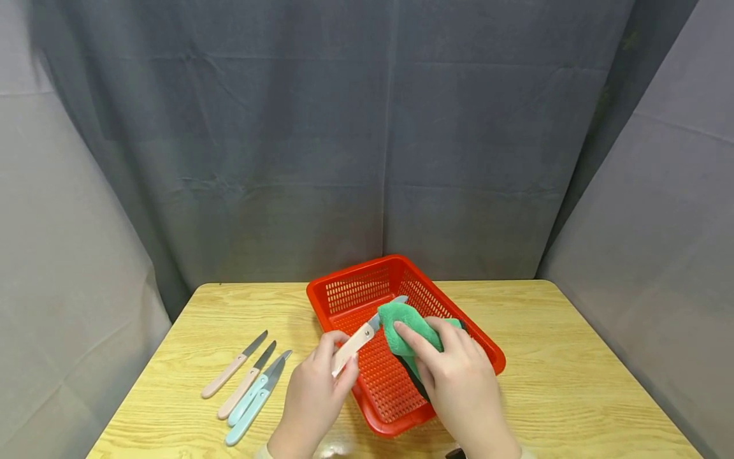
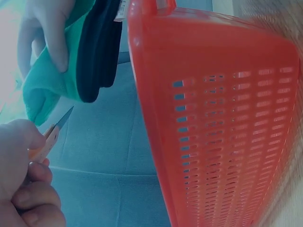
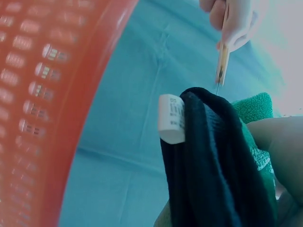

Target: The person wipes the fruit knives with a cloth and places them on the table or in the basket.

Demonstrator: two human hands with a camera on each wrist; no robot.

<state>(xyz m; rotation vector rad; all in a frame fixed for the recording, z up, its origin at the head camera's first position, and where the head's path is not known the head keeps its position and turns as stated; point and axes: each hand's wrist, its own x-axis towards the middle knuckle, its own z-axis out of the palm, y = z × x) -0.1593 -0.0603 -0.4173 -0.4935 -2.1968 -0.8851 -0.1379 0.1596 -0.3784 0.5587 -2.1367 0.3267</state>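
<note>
My left hand grips a knife by its pale pink handle, the blade slanting up and away over the basket. In the left wrist view the knife shows its handle and pointed tip. A green cloth is pinched in my right hand, right at the blade and overlapping part of it in the head view. The cloth's dark side and a white label show in the right wrist view. Below both hands stands a red plastic basket with slotted walls.
Left of the basket on the wooden table, several knives lie side by side, among them a pink-handled knife and a light blue-handled knife. Grey cloth hangs behind the table and along both sides.
</note>
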